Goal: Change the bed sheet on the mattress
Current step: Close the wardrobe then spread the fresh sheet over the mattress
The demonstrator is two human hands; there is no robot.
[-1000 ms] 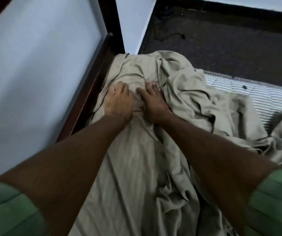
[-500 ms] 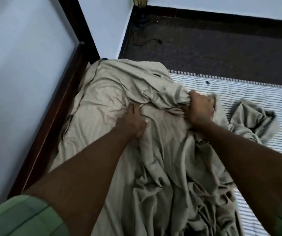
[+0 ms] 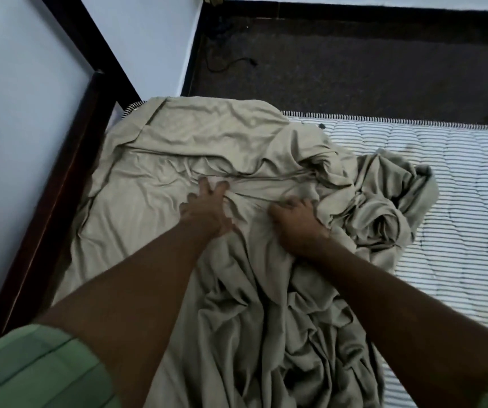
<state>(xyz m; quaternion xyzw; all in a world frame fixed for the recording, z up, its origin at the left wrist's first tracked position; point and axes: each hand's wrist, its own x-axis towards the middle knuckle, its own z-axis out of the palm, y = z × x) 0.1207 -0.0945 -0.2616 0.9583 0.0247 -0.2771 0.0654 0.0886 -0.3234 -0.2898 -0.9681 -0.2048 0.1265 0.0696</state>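
Now both hands work mid-frame: the left hand [image 3: 207, 212] presses splayed fingers on the beige sheet [image 3: 160, 178], the right hand [image 3: 297, 223], moved in from the right, bunches a fold; striped mattress [image 3: 449, 178] lies uncovered at right.

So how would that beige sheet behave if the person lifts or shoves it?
Probably floppy: the beige sheet lies in soft folds and bunches where the right hand grips it. Likely light, since it piles loosely on the striped mattress. Pushed, it would probably wrinkle rather than slide whole, as creases gather at the left hand.
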